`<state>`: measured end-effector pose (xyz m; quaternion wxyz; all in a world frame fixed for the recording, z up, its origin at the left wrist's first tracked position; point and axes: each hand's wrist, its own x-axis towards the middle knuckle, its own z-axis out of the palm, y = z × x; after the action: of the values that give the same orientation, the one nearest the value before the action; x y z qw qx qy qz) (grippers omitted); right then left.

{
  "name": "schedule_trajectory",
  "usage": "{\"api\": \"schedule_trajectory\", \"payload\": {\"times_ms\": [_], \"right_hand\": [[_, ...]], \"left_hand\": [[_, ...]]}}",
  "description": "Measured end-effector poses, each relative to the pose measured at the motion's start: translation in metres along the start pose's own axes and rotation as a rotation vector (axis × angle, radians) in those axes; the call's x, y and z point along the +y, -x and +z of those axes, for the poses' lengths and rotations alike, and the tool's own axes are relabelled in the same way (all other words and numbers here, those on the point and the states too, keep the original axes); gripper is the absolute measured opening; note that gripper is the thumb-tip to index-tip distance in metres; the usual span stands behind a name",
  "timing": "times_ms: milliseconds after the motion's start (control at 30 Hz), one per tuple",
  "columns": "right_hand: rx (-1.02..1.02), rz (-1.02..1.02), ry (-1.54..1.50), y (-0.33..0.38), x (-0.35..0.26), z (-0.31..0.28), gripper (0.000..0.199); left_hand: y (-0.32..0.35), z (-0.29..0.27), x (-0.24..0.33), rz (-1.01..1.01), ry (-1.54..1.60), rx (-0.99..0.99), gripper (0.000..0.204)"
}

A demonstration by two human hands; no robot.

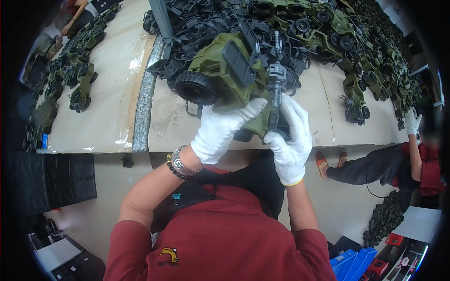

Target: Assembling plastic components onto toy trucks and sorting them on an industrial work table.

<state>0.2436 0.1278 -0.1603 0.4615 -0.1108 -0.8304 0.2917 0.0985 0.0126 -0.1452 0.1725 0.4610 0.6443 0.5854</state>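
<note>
Both gloved hands are occupied at the table's near edge. Left hand (225, 126) grips the green toy jeep (211, 58) from below, thumb across the body; jeep is tilted, held up over the table (171, 129) in front of the wearer's torso. Right hand (293, 140) is curled at the lower end of the grey gun part (276, 72), fingers along its outer side; can't tell if it also presses on the jeep.

Progress: jeep looks mostly built. Black wheel (194, 88) and dark panel (238, 61) are on. Gun part stands alongside the body; whether it's seated is unclear, so fixing it is probably what's left. Underside and far side hidden.

Loose dark parts pile (199, 30) lies just beyond the jeep. More jeeps sit at right (355, 91) and left (82, 91); those batches look further along or awaiting parts, can't tell which.
</note>
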Motion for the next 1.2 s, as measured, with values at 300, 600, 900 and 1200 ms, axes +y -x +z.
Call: {"api": "schedule_trajectory", "payload": {"times_ms": [300, 600, 900, 1200], "right_hand": [[0.044, 0.007, 0.046, -0.001, -0.001, 0.004, 0.071], [-0.049, 0.126, -0.137, 0.003, -0.002, 0.006, 0.064], [-0.069, -0.039, -0.045, -0.001, 0.003, 0.002, 0.059], [0.052, -0.098, -0.092, -0.019, -0.015, -0.016, 0.076]], "left_hand": [[-0.007, 0.004, -0.006, -0.038, 0.303, 0.069, 0.031], [-0.009, 0.005, -0.005, -0.093, 0.159, 0.101, 0.053], [-0.002, 0.010, -0.011, 0.063, 0.368, 0.074, 0.050], [-0.016, 0.025, 0.023, -0.311, 1.041, 0.234, 0.036]]}}
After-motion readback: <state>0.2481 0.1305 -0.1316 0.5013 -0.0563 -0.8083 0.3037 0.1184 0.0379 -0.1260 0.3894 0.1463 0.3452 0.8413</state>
